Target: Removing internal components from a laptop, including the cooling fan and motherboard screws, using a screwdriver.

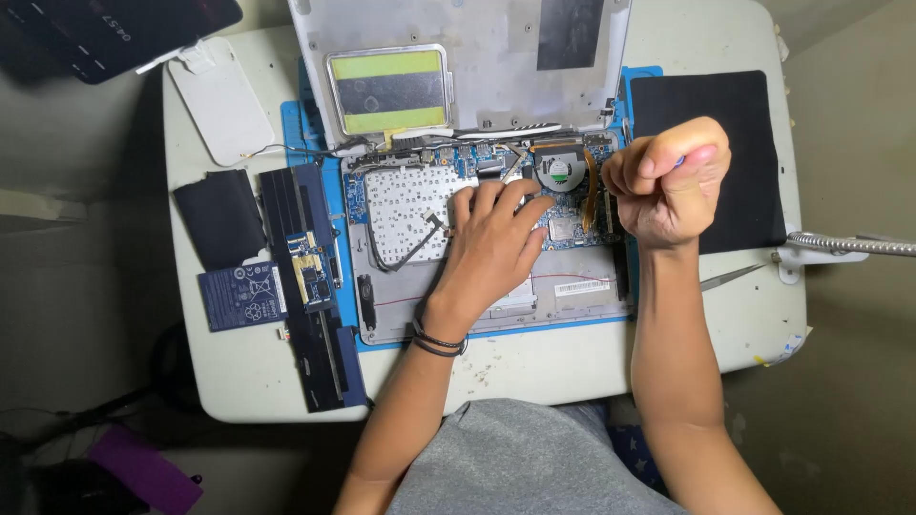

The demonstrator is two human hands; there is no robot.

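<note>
On the bench (534, 367), the left hand (496, 238) lies flat, fingers spread, on the opened laptop (401, 205). The right hand (668, 181) is fisted around a blue-tipped tool (679, 161). A dark blue labelled battery (243, 297) lies left.

You sit at small electronics repair bench. Opened laptop (477, 191) lies on blue work mat (329, 191), circuit board and fan exposed. Removed battery (310, 286) and loose parts lie left. Black pad (735, 143) far right, tweezers (735, 277) beside it. Worn white table (572, 367), dim floor around.
</note>
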